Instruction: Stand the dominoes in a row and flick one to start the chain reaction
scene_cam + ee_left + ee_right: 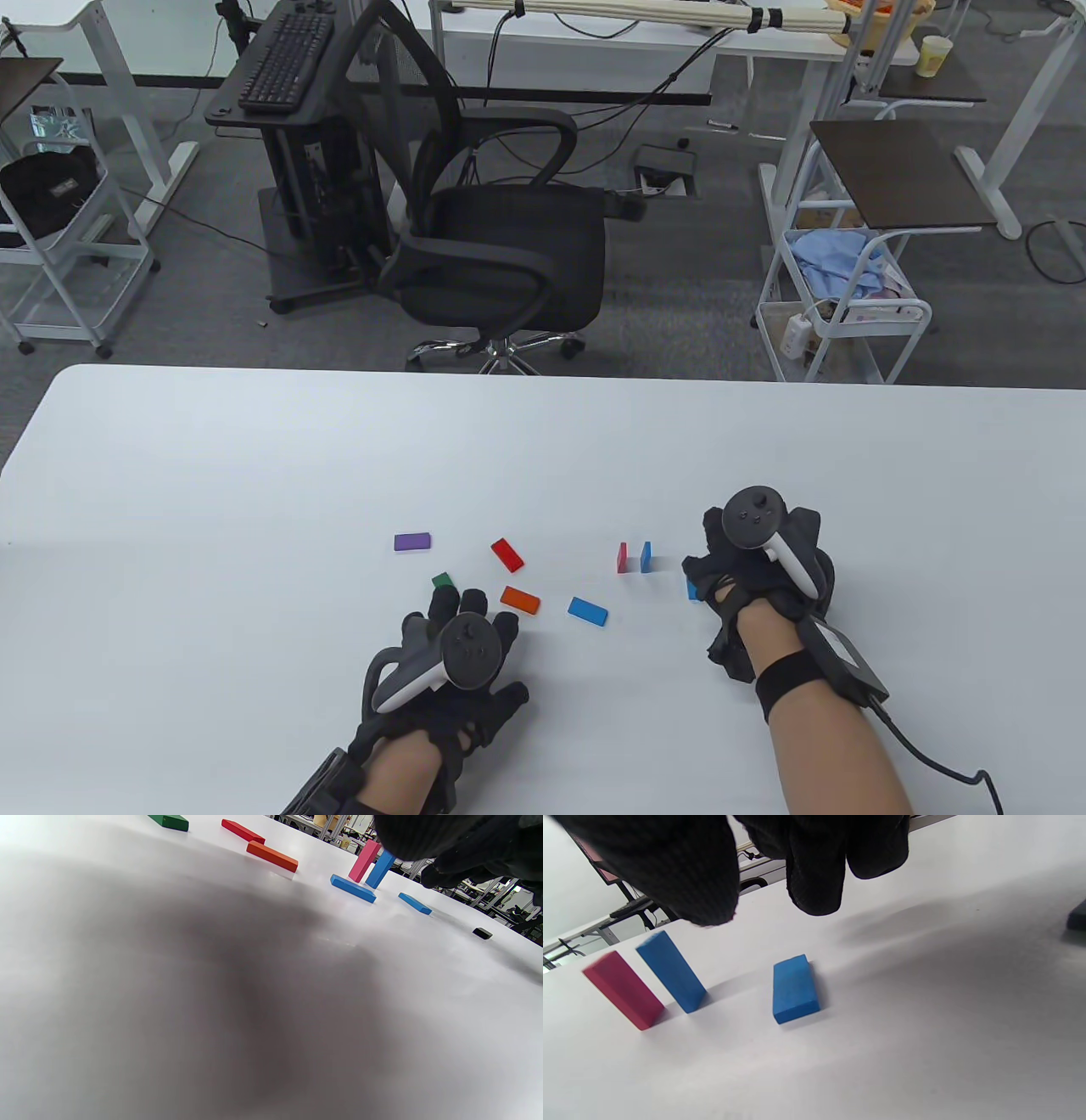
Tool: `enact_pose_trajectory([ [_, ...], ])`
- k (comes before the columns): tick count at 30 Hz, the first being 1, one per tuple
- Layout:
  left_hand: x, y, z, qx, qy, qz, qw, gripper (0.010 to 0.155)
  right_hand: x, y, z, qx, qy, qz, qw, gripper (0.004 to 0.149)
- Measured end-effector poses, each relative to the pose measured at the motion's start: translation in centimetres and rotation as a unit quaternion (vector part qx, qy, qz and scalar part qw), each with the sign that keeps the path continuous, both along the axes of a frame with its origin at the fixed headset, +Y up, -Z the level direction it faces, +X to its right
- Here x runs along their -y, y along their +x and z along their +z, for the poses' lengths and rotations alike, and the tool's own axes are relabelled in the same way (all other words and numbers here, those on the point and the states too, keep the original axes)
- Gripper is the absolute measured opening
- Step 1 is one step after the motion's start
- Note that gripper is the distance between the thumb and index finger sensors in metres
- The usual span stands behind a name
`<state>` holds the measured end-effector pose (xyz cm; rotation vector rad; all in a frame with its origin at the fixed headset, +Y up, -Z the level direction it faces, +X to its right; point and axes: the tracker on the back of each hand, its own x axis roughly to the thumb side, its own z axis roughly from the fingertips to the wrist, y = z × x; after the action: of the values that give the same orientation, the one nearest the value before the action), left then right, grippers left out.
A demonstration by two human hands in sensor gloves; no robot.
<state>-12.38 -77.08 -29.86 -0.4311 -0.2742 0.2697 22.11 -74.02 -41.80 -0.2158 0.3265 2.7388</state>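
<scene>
Two dominoes stand upright side by side, a pink one [622, 557] [623, 991] and a blue one [646, 556] [670, 971]. A second blue domino [693, 592] [794, 988] lies flat just right of them, under my right hand [747, 569], whose fingers [814, 878] hang loosely above it and hold nothing. Lying flat to the left are a purple [412, 542], a red [506, 553], an orange [520, 599] and another blue domino [587, 610]. My left hand [462, 611] rests on the table, fingers spread, partly covering a green domino [443, 581].
A small dark block [482, 933] lies on the white table [254, 509] near my right hand. Behind the table's far edge stand a black office chair [501, 246] and a white cart [840, 289].
</scene>
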Motion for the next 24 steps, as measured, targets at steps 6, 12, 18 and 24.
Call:
enact_pose_trajectory([
  [6,0.0,0.0,0.0,0.000,-0.002,-0.001,1.000,0.079,1.3,-0.6,-0.2,0.001,-0.044,0.028,0.999,0.074],
  [12,0.0,0.0,0.0,-0.003,0.000,-0.002,1.000,0.079,2.0,-1.8,-0.6,-0.001,-0.063,0.082,0.995,0.077],
  [18,0.0,0.0,0.0,-0.002,-0.004,-0.005,1.000,0.079,2.2,-3.1,-0.8,-0.009,-0.047,0.154,0.987,0.076],
  [24,0.0,0.0,0.1,-0.001,-0.006,-0.009,1.000,0.079,2.1,-3.4,-1.0,-0.008,-0.060,0.153,0.986,0.075],
])
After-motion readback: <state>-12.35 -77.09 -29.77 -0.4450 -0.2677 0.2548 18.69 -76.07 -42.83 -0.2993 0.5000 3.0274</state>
